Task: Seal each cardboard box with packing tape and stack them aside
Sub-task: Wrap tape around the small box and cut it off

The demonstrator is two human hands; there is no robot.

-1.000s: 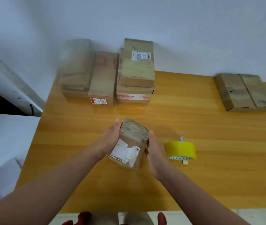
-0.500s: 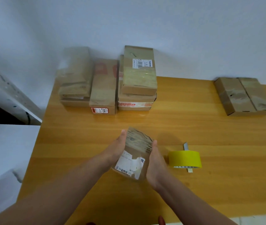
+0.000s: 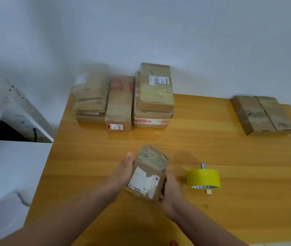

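The small box [image 3: 148, 173] sits clamped between both hands over the table [image 3: 212, 219], left of the tape roll [image 3: 202, 178]. The left hand [image 3: 121, 174] presses flat, fingers straight. The right hand [image 3: 172, 189] presses the opposite side; its finger curl cannot be determined.
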